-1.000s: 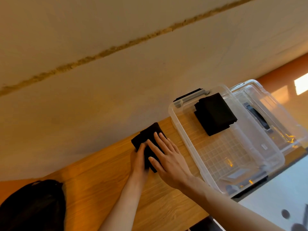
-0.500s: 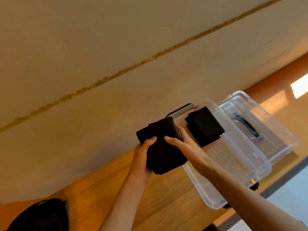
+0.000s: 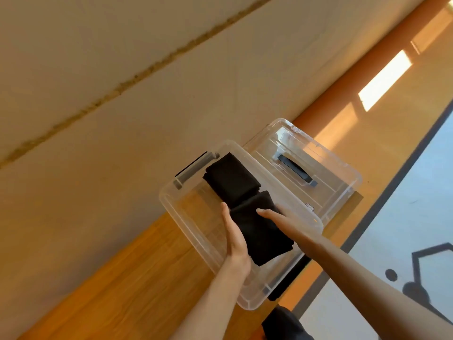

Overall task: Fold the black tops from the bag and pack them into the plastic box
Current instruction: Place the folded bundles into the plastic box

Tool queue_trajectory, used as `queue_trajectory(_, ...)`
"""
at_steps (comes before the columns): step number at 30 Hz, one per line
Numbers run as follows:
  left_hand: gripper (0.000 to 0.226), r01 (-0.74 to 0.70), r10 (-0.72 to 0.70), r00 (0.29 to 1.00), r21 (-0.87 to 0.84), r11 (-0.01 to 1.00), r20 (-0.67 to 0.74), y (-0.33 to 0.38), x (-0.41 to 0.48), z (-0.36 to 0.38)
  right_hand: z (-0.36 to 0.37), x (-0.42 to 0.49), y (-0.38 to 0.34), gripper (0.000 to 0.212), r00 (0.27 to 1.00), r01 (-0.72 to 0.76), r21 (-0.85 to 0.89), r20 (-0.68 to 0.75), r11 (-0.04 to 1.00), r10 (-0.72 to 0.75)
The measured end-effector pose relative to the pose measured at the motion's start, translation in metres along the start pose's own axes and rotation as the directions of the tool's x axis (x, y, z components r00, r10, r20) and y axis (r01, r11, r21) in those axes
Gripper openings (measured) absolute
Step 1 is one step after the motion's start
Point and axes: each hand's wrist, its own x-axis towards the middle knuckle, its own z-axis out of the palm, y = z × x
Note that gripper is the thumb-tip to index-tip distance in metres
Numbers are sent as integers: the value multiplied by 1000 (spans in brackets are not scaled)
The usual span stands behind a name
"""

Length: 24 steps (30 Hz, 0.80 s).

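Surroundings: the wooden counter (image 3: pixel 147 278) runs along a beige wall (image 3: pixel 110 82) with a rough seam line crossing it. At the right lies a pale floor area (image 3: pixel 404 217) with dark marks. A dark object (image 3: pixel 282 325) sits at the bottom edge, cut off by the frame; you cannot tell what it is.

Obstructions: the clear lid (image 3: pixel 331 168) lies just right of the box, dark handle (image 3: pixel 295 171) facing up, and it overlaps the box's right rim in this view. Your right forearm crosses the box's near right corner.

Container: the plastic box (image 3: pixel 171 204) is open on the counter, with a grey latch (image 3: pixel 193 171) at its far end. Inside, at the far end, lies a second black top (image 3: pixel 230 180), folded flat.

Hands: your left grip (image 3: pixel 236 244) holds the left edge of the folded black top (image 3: pixel 259 231), thumb along the upper side and fingers hidden beneath. Your right grip (image 3: pixel 286 224) holds its right edge, thumb on top.

Position: the held top is within the box's outline, over the near half, its far edge meeting the packed one. Whether it rests on the box floor cannot be told.
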Motion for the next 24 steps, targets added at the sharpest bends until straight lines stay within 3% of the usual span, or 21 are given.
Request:
queue_trajectory(4,89,86,-108,983,-146,986,-147,-23,31,15,0,19,3,51,998,-49,-139,-41,989,44)
queue_trajectory(7,95,136,-172,971,-210,968,-165,-38,54,16,5,38,5,50,990,-89,-265,-131,960,56)
queue_trajectory(10,90,124,-172,967,-243,962,-188,-38,60,22,3,48,7,46,996,-63,-307,-79,950,41)
queue_trajectory(13,92,69,-134,953,-235,970,-273,-40,73,24,-3,55,11,59,995,-67,-305,-92,950,40)
queue_trajectory(19,83,-10,-1,986,-63,998,-169,-43,70,15,-6,39,20,56,987,31,-377,-132,926,-86)
queue_trajectory(24,76,-69,81,984,83,994,-156,-50,50,17,5,18,32,67,967,98,-604,-129,791,-219)
